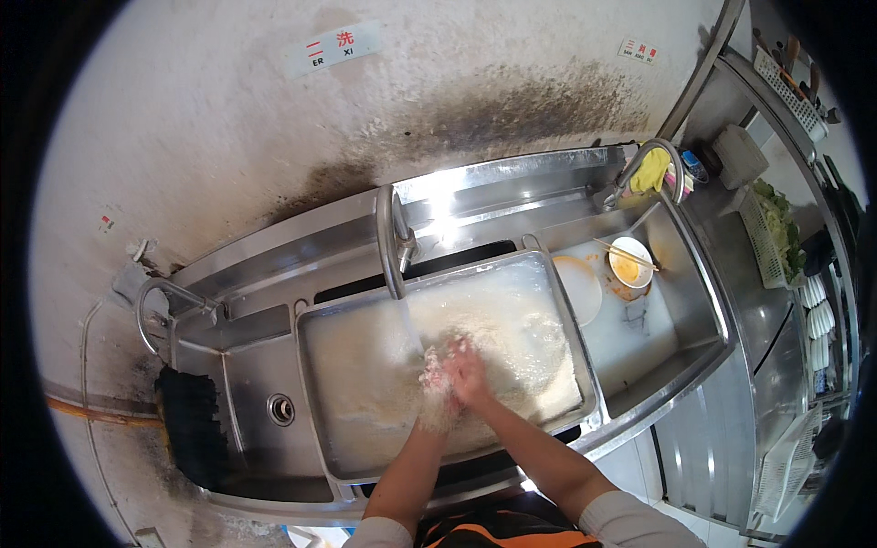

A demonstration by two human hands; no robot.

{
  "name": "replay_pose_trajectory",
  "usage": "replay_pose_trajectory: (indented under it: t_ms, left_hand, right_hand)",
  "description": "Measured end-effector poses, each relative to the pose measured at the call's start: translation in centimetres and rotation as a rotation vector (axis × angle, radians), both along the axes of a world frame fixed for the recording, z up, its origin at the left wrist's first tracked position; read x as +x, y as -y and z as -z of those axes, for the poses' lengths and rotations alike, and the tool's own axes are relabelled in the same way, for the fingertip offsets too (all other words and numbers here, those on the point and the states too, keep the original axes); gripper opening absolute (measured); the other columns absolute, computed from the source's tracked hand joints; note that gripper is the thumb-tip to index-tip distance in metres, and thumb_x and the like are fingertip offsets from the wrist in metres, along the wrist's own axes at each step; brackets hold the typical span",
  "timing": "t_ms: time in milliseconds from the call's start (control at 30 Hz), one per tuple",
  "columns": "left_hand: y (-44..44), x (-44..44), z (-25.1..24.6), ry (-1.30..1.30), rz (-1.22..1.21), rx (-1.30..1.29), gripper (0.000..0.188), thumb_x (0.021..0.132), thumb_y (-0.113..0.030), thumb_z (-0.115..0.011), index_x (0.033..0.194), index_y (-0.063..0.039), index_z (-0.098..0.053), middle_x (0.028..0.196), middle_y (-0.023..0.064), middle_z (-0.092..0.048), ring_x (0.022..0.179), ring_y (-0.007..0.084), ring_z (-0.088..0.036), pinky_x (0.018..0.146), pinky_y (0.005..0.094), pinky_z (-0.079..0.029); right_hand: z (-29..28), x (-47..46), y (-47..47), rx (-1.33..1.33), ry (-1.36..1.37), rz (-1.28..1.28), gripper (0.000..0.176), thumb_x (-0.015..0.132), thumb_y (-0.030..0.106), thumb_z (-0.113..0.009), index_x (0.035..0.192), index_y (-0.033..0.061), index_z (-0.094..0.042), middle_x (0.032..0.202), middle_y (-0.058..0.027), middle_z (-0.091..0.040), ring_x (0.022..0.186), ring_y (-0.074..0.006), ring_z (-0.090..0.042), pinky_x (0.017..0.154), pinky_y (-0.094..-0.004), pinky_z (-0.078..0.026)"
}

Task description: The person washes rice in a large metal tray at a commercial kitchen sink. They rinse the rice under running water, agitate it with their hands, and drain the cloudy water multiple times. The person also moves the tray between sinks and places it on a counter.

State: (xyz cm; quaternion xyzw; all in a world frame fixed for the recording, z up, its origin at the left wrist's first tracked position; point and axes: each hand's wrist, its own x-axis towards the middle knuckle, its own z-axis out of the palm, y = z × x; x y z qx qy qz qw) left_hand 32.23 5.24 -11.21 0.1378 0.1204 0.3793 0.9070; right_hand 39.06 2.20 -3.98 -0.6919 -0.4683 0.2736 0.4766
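Observation:
A large rectangular metal tray lies across the middle sink basin, holding cloudy water and pale, rice-like grains. My left hand is over its middle, coated with wet grains. Against it presses my right hand, fingers bent and blurred. Whether either palm encloses grains is hidden. From the middle faucet a thin stream of water falls beside my left hand. The grains are heaped mostly at the tray's right side.
The left basin has a drain, with a dark bristled brush head at its left edge. In the right basin, cloudy water holds a white bowl with chopsticks across it. Leafy greens fill a basket farther right.

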Motion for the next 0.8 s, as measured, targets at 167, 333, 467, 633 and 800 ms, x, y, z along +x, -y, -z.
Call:
replay_pose_trajectory:
  t_ms: [167,333,467,633,800]
  left_hand:
    - [-2.0,-2.5,-2.6,-0.107,0.018,-0.041,0.063,0.092,-0.058,-0.028,0.142,-0.019,-0.029,0.147,0.0029,-0.027,0.130,0.0234,-0.031,0.107,0.0473,-0.023]
    - [-1.5,-5.7,-2.6,0.037,0.065,-0.064,0.064,0.089,-0.062,-0.031,0.136,-0.020,-0.039,0.136,0.0033,-0.041,0.121,0.0204,-0.042,0.099,0.0464,-0.034]
    - [-1.1,-5.7,0.6,0.325,0.051,0.014,0.055,0.091,-0.058,-0.033,0.131,-0.021,-0.043,0.131,0.0025,-0.046,0.112,0.0189,-0.049,0.095,0.0409,-0.039]
    - [-1.5,-3.8,3.2,-0.031,-0.115,-0.127,0.052,0.091,-0.055,-0.037,0.132,-0.022,-0.041,0.129,0.0030,-0.046,0.108,0.0191,-0.051,0.090,0.0405,-0.043]
    - [-2.8,-3.1,1.0,-0.111,-0.109,-0.099,0.054,0.093,-0.054,-0.035,0.129,-0.015,-0.044,0.125,0.0081,-0.051,0.112,0.0219,-0.050,0.094,0.0411,-0.042]
  right_hand:
    - [-3.3,-2.3,1.1,-0.002,0.230,-0.195,0.049,0.092,0.032,-0.044,0.135,0.0091,-0.043,0.145,-0.0159,-0.031,0.135,-0.0356,-0.023,0.109,-0.0523,-0.008]
    - [3.9,3.1,-6.6,-0.246,0.809,-0.010,0.057,0.086,0.043,-0.052,0.135,0.0169,-0.043,0.145,-0.0142,-0.030,0.133,-0.0372,-0.025,0.105,-0.0597,-0.013]
    - [6.8,3.3,-5.6,-0.295,0.473,-0.079,0.054,0.085,0.042,-0.053,0.132,0.0180,-0.046,0.138,-0.0129,-0.041,0.128,-0.0343,-0.033,0.103,-0.0525,-0.022]
    - [9.0,-2.0,-3.8,-0.004,0.638,-0.236,0.047,0.085,0.036,-0.055,0.128,0.0171,-0.051,0.128,-0.0136,-0.050,0.122,-0.0328,-0.040,0.099,-0.0499,-0.028]
    - [8.9,-4.2,-4.6,0.151,0.366,0.208,0.046,0.086,0.035,-0.055,0.126,0.0134,-0.052,0.126,-0.0143,-0.050,0.118,-0.0350,-0.043,0.098,-0.0535,-0.029]
